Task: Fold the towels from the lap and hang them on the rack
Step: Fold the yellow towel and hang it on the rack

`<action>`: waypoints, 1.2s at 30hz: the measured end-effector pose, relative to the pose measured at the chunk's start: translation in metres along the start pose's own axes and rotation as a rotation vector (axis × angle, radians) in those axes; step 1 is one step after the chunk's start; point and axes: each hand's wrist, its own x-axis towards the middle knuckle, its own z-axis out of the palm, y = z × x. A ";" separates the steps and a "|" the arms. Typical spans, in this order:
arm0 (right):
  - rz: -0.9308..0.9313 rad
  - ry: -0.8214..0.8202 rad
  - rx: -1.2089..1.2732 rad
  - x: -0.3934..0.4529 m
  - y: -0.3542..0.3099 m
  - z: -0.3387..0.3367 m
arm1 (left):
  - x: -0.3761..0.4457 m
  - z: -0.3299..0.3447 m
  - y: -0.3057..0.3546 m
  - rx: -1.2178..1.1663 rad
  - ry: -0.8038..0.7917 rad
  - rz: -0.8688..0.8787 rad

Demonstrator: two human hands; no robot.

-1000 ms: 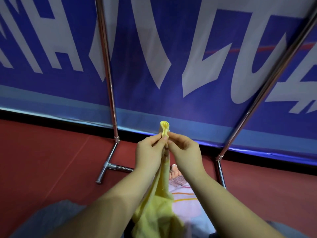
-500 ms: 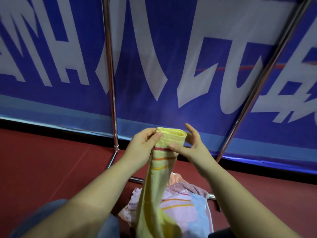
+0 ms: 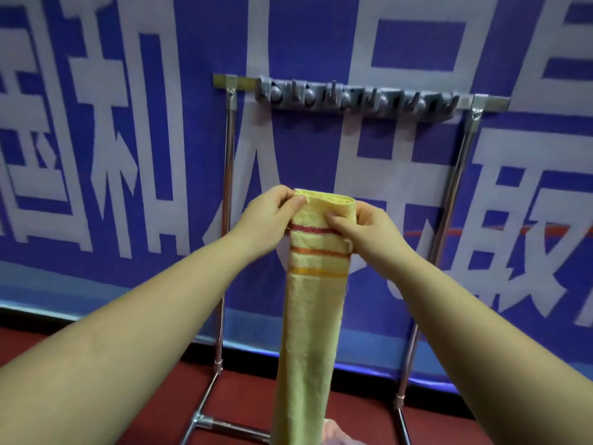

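Observation:
A yellow towel (image 3: 313, 316) with red and orange stripes near its top hangs as a long folded strip in front of me. My left hand (image 3: 266, 216) pinches its upper left corner and my right hand (image 3: 362, 224) grips the upper right edge. Both hands hold the folded top well below the rack's top bar (image 3: 487, 102). That bar carries a grey strip of hooks (image 3: 356, 99), all bare. The towel's lower end runs out of the bottom of the frame.
Two chrome uprights, the left rack post (image 3: 227, 194) and the right rack post (image 3: 449, 213), stand on the red floor (image 3: 51, 345) against a blue banner (image 3: 96, 123) with white characters. A chrome foot bar (image 3: 224, 427) lies at the lower left. A pale bit of cloth (image 3: 337, 433) peeks out by the towel's bottom.
Both hands have lifted the towel higher and spread its folded top flat. My view has tilted up, so the rack's top bar and hooks now show and the lap towels have dropped out of sight.

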 end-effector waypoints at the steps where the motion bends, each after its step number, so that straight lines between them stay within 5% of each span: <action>1: -0.012 0.009 0.018 0.001 -0.013 -0.004 | 0.003 -0.005 0.012 -0.004 -0.006 0.011; 8: 0.026 -0.126 0.205 -0.002 -0.073 -0.022 | 0.010 -0.027 0.058 -0.246 -0.100 -0.016; 14: 0.069 -0.099 0.182 -0.007 -0.065 -0.012 | -0.011 -0.017 0.033 -0.396 -0.132 -0.167; 23: 0.271 0.014 0.143 -0.019 0.019 0.000 | -0.094 0.050 -0.085 -0.561 -0.456 -0.458; 36: 0.790 0.323 0.230 -0.082 0.214 0.011 | -0.129 0.116 -0.188 -0.309 -0.438 -0.509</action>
